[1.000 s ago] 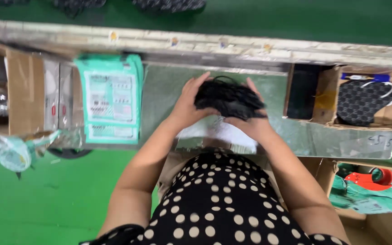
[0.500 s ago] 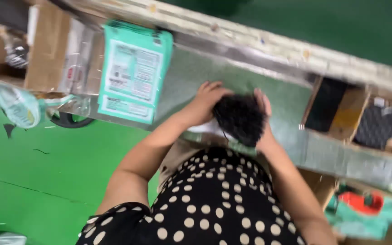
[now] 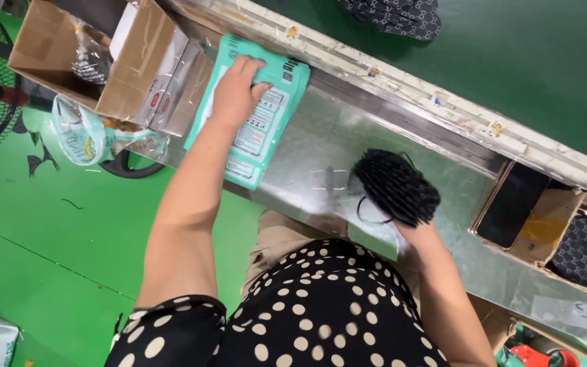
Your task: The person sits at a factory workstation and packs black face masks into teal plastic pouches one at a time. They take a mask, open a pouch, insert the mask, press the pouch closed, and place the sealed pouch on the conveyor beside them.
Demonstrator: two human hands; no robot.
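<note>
While the left hand [image 3: 237, 92] lies spread, fingers open and palm down, on the stack of teal printed pouches [image 3: 256, 119], the right hand [image 3: 419, 234] is closed around a thick bundle of black masks [image 3: 397, 187] and holds it upright on the metal bench [image 3: 307, 170], just right of that stack. Pressed flat like this, the left hand looks placed to steady the pouches or slide the top one free, since the stack lies at a slant with its lower corner near the bench's front edge. The bundle stands on edge, probably so the layers stay squared and together in one grip; a thin black loop hangs out at its lower left. Left of the pouches an open cardboard box [image 3: 113, 58] holds clear bags and sits within easy reach. Far right of the pouches another carton [image 3: 582, 251] holds dark patterned pieces, and beyond the bench's taped back rail [image 3: 402, 75] more such pieces [image 3: 392, 13] lie on a green surface.
</note>
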